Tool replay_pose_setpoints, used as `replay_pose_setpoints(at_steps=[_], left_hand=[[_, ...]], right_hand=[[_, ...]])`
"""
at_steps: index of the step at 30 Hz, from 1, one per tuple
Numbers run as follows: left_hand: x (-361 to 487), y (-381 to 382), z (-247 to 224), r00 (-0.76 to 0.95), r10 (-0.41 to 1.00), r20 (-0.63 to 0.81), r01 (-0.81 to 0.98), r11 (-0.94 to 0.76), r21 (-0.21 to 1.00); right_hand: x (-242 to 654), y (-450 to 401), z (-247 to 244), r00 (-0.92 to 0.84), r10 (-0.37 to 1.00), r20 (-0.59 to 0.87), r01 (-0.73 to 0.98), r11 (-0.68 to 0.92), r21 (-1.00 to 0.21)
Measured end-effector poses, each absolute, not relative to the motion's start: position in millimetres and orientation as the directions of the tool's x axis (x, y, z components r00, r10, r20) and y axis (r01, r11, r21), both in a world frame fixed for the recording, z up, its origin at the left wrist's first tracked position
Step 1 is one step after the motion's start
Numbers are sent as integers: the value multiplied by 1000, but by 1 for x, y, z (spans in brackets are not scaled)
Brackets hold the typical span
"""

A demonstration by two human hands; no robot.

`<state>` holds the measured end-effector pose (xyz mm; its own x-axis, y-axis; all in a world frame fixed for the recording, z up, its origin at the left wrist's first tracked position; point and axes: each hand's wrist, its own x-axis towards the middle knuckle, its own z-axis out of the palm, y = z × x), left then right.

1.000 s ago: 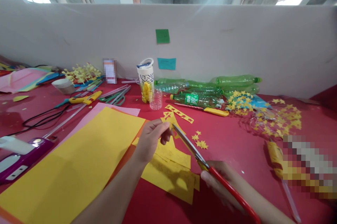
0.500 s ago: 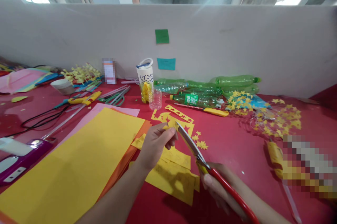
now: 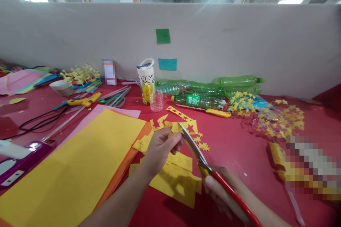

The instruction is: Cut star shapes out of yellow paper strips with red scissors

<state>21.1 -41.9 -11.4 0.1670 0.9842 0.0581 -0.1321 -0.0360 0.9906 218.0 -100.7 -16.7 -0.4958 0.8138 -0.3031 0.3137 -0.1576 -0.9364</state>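
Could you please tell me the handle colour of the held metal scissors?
The long handle is mainly red, with some yellow; head view shows it.

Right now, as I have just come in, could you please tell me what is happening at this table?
A person is working with scissors and paper at a red table. The right hand holds red-handled scissors, their tips at a small yellow paper piece pinched by the left hand. Cut-out yellow stars lie to the right of the blades, and a yellow strip with star-shaped holes lies beyond. A large yellow sheet lies at the left.
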Motion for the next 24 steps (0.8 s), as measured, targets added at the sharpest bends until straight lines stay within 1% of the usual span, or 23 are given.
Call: replay_pose_setpoints(at_steps=[6, 12, 16, 19, 24], left_hand=[[20, -40, -12, 170, 985, 42, -147, -17, 989], [20, -40, -14, 170, 984, 57, -172, -28, 985], [19, -39, -16, 172, 983, 60, -182, -28, 983], [18, -39, -17, 173, 981, 84, -197, -50, 979], [16, -37, -17, 95, 989, 116, -261, -87, 961]], right_hand=[[216, -100, -14, -462, 835, -300, 333, -150, -931], [215, -100, -10, -443, 849, -288, 339, -139, -930], [216, -100, -13, -416, 842, -343, 335, -209, -919], [217, -101, -16, -390, 849, -358, 358, -219, -908], [218, -100, -19, -367, 858, -358, 391, -207, -897]])
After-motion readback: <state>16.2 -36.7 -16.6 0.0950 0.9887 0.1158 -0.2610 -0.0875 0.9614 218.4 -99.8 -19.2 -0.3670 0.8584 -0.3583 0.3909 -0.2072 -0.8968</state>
